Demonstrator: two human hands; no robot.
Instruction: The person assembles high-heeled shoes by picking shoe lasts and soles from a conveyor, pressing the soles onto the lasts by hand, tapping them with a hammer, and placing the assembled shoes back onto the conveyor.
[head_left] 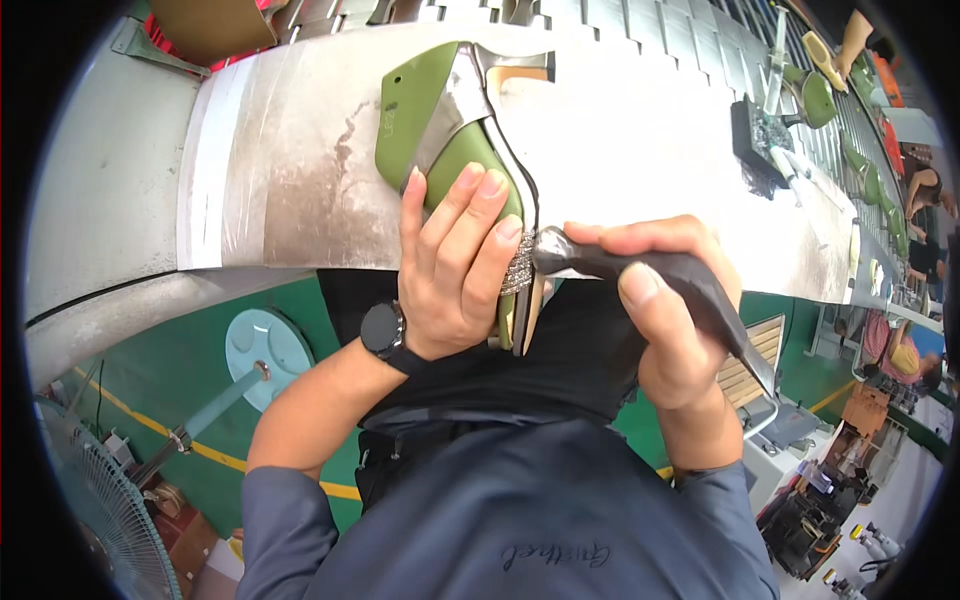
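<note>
A high-heeled sandal (462, 100) with a silver heel band sits on a green plastic shoe last (408, 125). It lies on its side, heel pointing away from me, toe hanging past the bench's near edge. My left hand (452, 265) is closed around the front part, fingers across the last beside the glittering toe strap (517, 270). My right hand (690, 330) grips a dark metal hammer (690, 275). The hammer's rounded face touches or nearly touches the sole edge beside that strap; I cannot tell which.
The pale bench (310, 150) spans in front of me, with a conveyor of metal slats (640, 30) behind it. A dark box (755, 145) with brushes stands at the right. More green lasts (818, 100) lie beyond. A fan (100, 500) is at lower left; other people are far right.
</note>
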